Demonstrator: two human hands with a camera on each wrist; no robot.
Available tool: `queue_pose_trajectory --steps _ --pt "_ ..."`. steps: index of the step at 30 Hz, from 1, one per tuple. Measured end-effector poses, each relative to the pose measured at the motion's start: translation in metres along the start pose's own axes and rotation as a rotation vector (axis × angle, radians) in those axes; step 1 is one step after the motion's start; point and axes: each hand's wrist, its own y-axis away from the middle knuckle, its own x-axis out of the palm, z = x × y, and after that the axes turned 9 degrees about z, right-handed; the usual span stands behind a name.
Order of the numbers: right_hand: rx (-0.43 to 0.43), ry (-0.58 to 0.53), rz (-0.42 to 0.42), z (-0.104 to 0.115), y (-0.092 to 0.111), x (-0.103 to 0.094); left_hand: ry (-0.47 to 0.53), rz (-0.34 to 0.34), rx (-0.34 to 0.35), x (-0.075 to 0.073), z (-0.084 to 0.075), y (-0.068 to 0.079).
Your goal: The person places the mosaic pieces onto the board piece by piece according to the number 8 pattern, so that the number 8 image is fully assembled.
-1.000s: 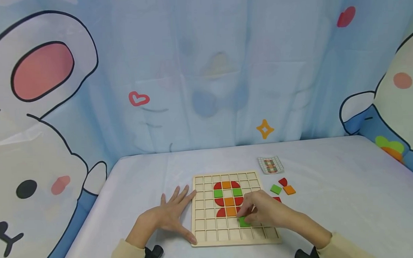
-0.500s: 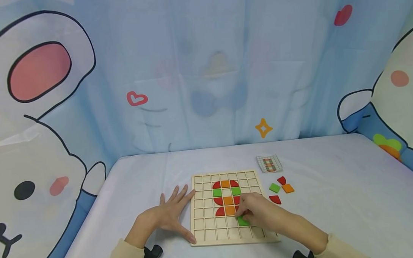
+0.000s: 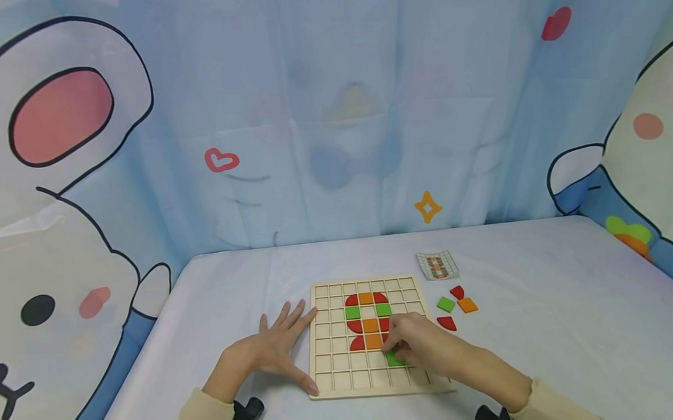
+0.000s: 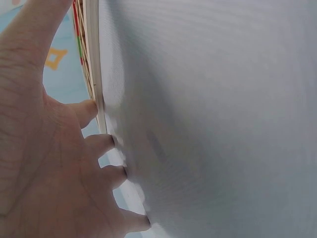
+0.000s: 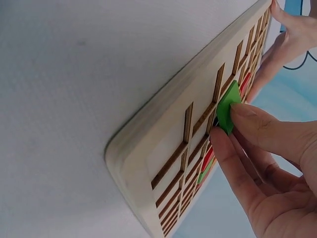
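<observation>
A pale wooden grid board [image 3: 384,392] lies on the table, with red rounded, orange square and green square tiles set in its upper middle cells. My right hand [image 3: 433,349] pinches a green square tile [image 5: 227,106] between thumb and index finger. In the right wrist view that tile is tilted over a cell, partly above the board. The head view shows it just below the row with an orange tile [image 3: 373,341]. Fingers spread, my left hand [image 3: 271,351] rests at the board's left edge, thumb near the lower corner and index fingertip higher up.
Right of the board lie loose tiles: a green square [image 3: 446,304], an orange square [image 3: 468,305], a red piece [image 3: 457,292] and another red piece [image 3: 447,323]. A small pattern card [image 3: 437,266] lies behind them. A printed curtain [image 3: 334,142] hangs behind the white-covered table.
My right hand has shifted slightly with the green tile, uncovering the loose red piece beside the board. The left hand keeps its place, and the head view has drifted a little.
</observation>
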Motion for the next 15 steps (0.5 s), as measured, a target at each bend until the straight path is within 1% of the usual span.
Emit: queue_pose_trajectory --steps 10,15 --pt "0.014 0.026 -0.022 0.0008 -0.0025 0.0040 -0.002 0.002 0.004 0.0006 0.0010 0.0003" --pt "0.006 -0.004 -0.027 -0.0025 0.0005 0.0031 -0.007 -0.002 0.007 0.0004 0.0011 0.0002"
